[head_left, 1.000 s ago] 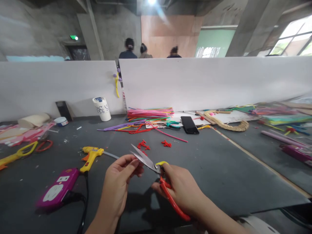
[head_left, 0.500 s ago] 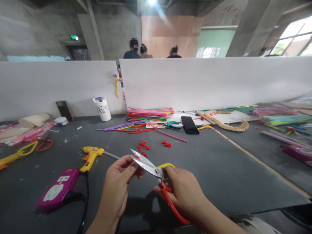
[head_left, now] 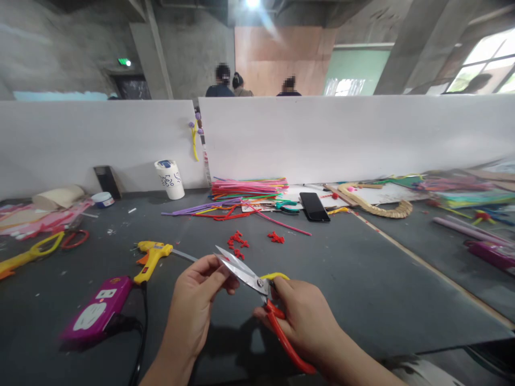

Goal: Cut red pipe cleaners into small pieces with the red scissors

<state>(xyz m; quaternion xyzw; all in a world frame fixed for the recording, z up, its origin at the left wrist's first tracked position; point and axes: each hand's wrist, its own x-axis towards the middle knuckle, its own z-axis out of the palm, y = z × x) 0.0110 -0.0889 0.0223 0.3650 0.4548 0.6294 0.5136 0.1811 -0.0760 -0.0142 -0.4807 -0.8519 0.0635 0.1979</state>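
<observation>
My right hand point(head_left: 308, 316) grips scissors point(head_left: 246, 273) with red and yellow handles, its fingers around the handles. The blades are slightly apart and point up and left, over the tabletop. At their tips is my left hand point(head_left: 199, 295), thumb and fingers pinched together. A speck of red shows between the blades by those fingertips; what the pinch holds is too small to make out. Just beyond the blades lie small cut red pipe cleaner pieces point(head_left: 238, 241), with another little red pile point(head_left: 276, 237) to the right.
To the left lie a yellow glue gun point(head_left: 152, 257), a purple power strip point(head_left: 98, 311) with a black cord, and a second pair of scissors point(head_left: 48, 245). Pipe cleaners point(head_left: 249, 187), pliers point(head_left: 287, 206), a phone point(head_left: 314, 207) and a white cup point(head_left: 169, 179) stand or lie near the white partition point(head_left: 341, 139).
Both hands and the scissors keep nearly the same pose. The whole view has shifted very slightly. Beyond the partition at the far right, a person's head shows more.
</observation>
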